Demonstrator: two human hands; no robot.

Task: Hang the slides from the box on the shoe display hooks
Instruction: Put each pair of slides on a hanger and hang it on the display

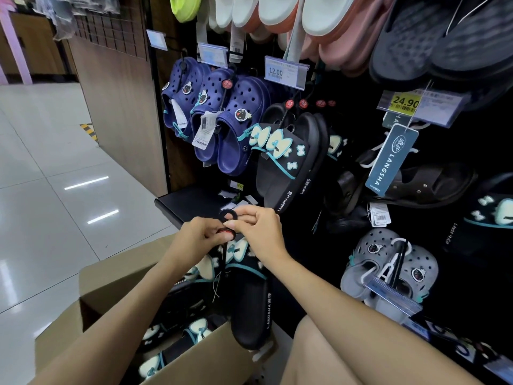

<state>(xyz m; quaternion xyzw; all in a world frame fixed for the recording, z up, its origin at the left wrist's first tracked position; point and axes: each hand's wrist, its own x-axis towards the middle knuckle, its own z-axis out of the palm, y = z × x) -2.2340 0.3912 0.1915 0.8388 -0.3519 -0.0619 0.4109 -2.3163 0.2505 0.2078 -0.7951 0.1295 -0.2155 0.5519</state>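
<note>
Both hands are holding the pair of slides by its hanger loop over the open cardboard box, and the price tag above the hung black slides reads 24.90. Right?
Not quite. In the head view, the price tag above the hung black slides reads 12.00. The rest holds: left hand and right hand hold the pair of slides by its hanger loop over the cardboard box.

shop floor here is glossy pale tile (55, 168) with ceiling strip lights reflecting off it, plus a yellow-black hazard strip (89, 131) by the base of a wood-look panel (122, 107). wire grid (111, 26) hangs up top, pink post (14, 43) far left, and the display backing (347, 112) is plain black
</note>
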